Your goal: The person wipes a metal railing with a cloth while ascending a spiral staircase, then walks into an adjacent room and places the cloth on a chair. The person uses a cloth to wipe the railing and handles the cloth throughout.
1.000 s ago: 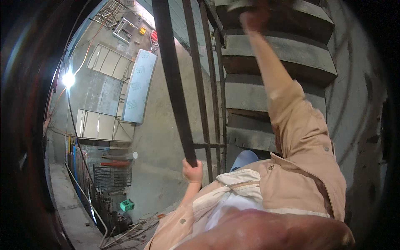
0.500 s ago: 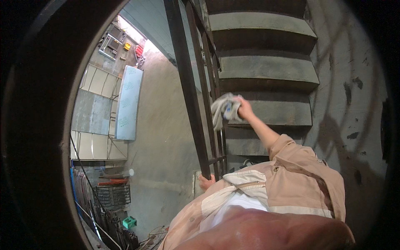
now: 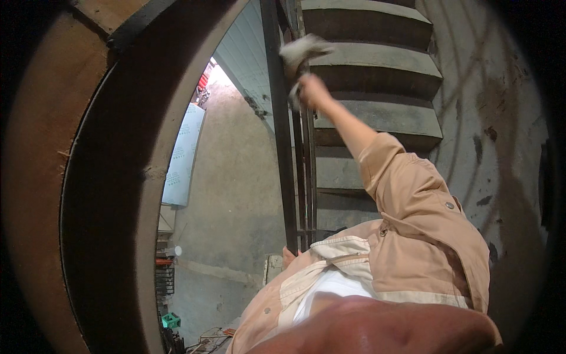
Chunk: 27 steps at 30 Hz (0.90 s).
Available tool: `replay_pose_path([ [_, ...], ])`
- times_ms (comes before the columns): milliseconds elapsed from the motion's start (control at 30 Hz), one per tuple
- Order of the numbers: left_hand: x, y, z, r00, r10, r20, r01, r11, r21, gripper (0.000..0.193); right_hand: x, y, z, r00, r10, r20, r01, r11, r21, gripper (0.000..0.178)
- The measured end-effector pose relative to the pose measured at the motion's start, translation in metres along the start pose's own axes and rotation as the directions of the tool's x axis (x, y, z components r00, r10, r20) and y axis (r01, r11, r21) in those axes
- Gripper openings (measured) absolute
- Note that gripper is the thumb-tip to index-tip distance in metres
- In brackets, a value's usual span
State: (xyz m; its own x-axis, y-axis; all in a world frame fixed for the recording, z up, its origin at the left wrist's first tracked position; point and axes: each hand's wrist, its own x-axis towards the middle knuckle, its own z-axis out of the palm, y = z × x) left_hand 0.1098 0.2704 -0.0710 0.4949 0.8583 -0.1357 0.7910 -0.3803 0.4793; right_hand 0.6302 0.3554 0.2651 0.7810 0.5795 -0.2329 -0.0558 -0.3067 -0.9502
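A greyish-white cloth, smeared by motion, is bunched in my right hand. That arm reaches far out, with the cloth up against the dark metal railing beside the stairs. Closed around the railing's near end is my left hand, partly hidden behind the bar and my tan jacket.
Concrete steps rise ahead, right of the railing. A stained grey wall bounds them. A dark beam curves along the left. Far below lie a floor, a pale blue panel and a green crate.
My right hand has moved farther out along the railing with the cloth. The view has shifted, so the beam covers more of the lower floor. My left hand stays at the railing.
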Motion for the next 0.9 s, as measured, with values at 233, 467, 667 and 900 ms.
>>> replay_pose_path([
  [233, 0.002, 0.006, -0.012, 1.000, 0.007, -0.011, -0.007, 1.000, -0.029, 0.063, -0.138, 0.172, 0.044, 0.955, -0.100, 0.279, 0.262, 0.722, -0.640, 0.038],
  [467, -0.002, 0.008, -0.025, 1.000, 0.020, -0.007, -0.020, 0.997, -0.069, 0.063, -0.111, 0.115, -0.026, 0.956, -0.287, -0.061, 0.292, 0.950, 0.115, 0.029],
  [667, -0.003, 0.013, -0.032, 0.999, 0.023, -0.030, -0.026, 0.993, -0.113, 0.064, -0.088, -0.043, -0.080, 0.401, -0.760, -0.512, 0.902, 0.425, 0.076, 0.032],
  [900, -0.004, 0.047, -0.071, 0.993, 0.063, -0.097, -0.091, 0.942, -0.323, 0.065, -0.117, -0.035, 0.005, 0.930, -0.362, 0.063, 0.352, 0.831, -0.431, 0.047],
])
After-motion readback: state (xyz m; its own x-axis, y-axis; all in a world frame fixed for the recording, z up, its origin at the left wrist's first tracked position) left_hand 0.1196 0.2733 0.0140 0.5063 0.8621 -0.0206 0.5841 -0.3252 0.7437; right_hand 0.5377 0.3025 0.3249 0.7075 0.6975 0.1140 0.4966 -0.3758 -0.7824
